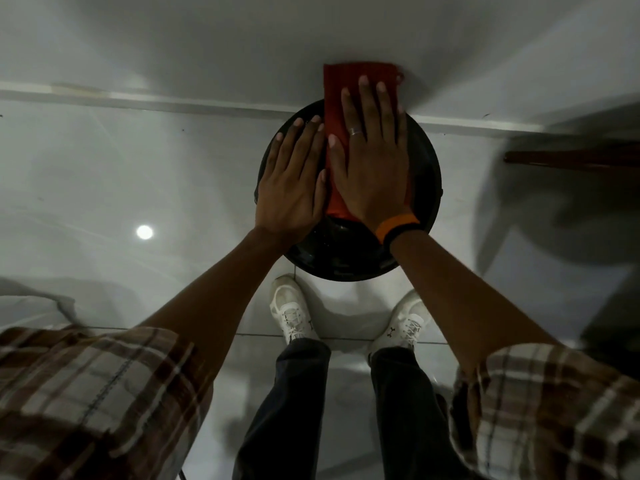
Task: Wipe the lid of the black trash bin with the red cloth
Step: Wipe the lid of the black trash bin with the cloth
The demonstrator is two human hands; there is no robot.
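A round black trash bin lid (424, 174) lies straight below me, against the wall. The red cloth (334, 109) is spread over its middle, and its far end reaches past the lid's back rim. My right hand (372, 164) presses flat on the cloth, fingers spread, with a ring and an orange-and-black wristband. My left hand (292, 181) rests flat on the lid's left side, its thumb touching the cloth's edge.
The bin stands on a glossy light tiled floor (138, 174) beside a white wall (207, 46) with a skirting strip. My two white shoes (292, 311) are just in front of the bin. A dark wooden piece of furniture (571, 159) juts in at the right.
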